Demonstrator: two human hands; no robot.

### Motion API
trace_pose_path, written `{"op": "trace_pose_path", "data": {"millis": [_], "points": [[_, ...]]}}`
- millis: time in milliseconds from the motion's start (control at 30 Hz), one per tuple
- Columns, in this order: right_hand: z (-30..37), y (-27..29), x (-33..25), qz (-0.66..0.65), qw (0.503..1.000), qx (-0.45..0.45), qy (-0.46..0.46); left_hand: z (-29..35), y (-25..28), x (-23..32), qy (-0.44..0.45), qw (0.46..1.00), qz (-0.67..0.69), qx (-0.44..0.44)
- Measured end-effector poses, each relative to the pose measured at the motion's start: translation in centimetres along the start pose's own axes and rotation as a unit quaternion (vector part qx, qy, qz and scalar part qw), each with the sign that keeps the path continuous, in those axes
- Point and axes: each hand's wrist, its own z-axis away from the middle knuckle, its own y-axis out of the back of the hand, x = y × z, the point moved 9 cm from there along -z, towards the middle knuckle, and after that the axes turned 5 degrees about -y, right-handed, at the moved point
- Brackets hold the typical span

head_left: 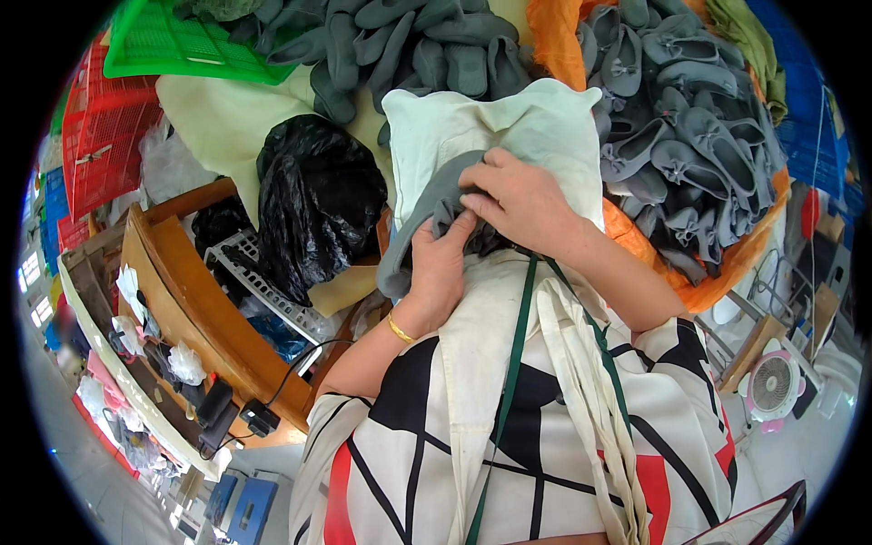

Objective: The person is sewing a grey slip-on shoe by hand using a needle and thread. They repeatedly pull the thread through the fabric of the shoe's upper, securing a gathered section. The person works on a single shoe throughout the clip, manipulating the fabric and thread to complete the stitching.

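Heaped grey slippers [672,118] await; our left hand [440,268] and right hand [518,200] clamp one grey slipper [427,213], seemingly into a white bag [545,127].

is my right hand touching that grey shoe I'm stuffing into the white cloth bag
Touching. The head view shows the right hand lying on the grey shoe at the white cloth bag mouth, fingers pressed on it, no gap.

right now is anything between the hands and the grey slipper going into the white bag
Nothing visible. The left hand and right hand both already grip the grey slipper at the mouth of the white cloth bag.
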Motion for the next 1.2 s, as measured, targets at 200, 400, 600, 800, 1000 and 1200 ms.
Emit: {"op": "trace_pose_path", "data": {"millis": [200,400,600,800,1000,1200], "points": [[1.4,0.3,3.2,-0.200,0.977,0.050,-0.047,-1.6,-0.7,2.0,-0.071,0.934,-0.340,-0.087],[2.7,0.6,5.9,-0.619,0.767,0.022,-0.166,-4.3,-8.3,8.0,-0.192,0.697,-0.622,-0.300],[6.2,-1.8,9.3,-0.696,0.678,0.018,-0.233,-5.3,-11.2,2.1,-0.100,0.488,-0.712,-0.495],[8.7,-0.7,14.3,-0.751,0.584,0.150,-0.270,-4.4,-11.3,4.1,-0.329,0.674,-0.542,-0.379],[9.2,0.4,15.6,-0.755,0.571,0.195,-0.259,-4.5,-5.3,-0.4,-0.061,0.865,-0.429,-0.253],[12.5,7.5,21.5,-0.737,0.534,0.372,-0.182,-5.0,-2.1,-3.0,0.033,0.910,-0.354,-0.213]]}}
